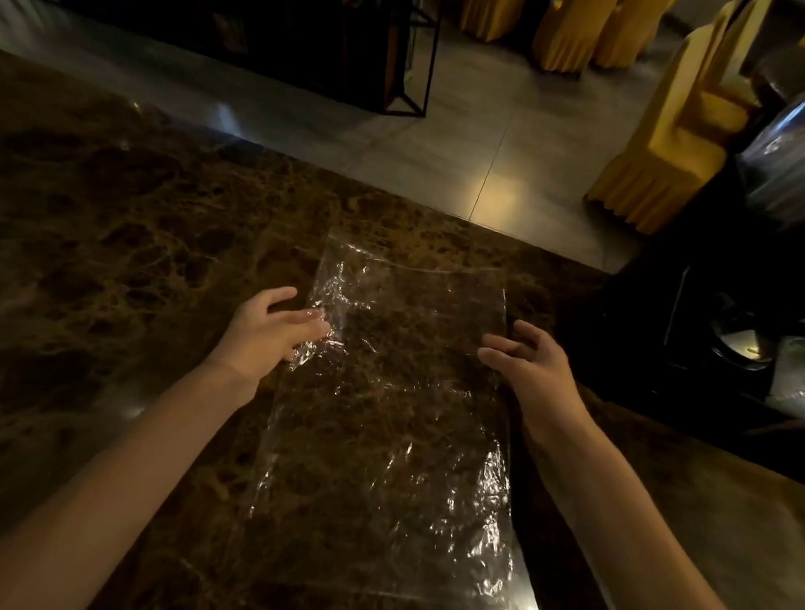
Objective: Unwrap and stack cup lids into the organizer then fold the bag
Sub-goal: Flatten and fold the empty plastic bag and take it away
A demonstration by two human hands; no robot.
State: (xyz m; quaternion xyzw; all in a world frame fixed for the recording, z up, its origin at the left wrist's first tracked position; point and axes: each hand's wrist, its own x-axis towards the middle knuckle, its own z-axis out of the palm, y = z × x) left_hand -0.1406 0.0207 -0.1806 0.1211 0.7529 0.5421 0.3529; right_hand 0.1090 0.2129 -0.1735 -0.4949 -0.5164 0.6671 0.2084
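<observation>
Bag (388,395) lies flat on the worktop (121,203); left hand (267,327) presses its edge with straight fingers, right hand (531,368) hovers loosely curled, empty. Smooth before folding, probably.

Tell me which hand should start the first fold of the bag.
Left, probably. The left hand already rests its fingers on the left edge of the clear bag, lying flat on the marble counter. The right hand hovers by the right edge, its fingers loosely curled, apparently holding nothing.
</observation>
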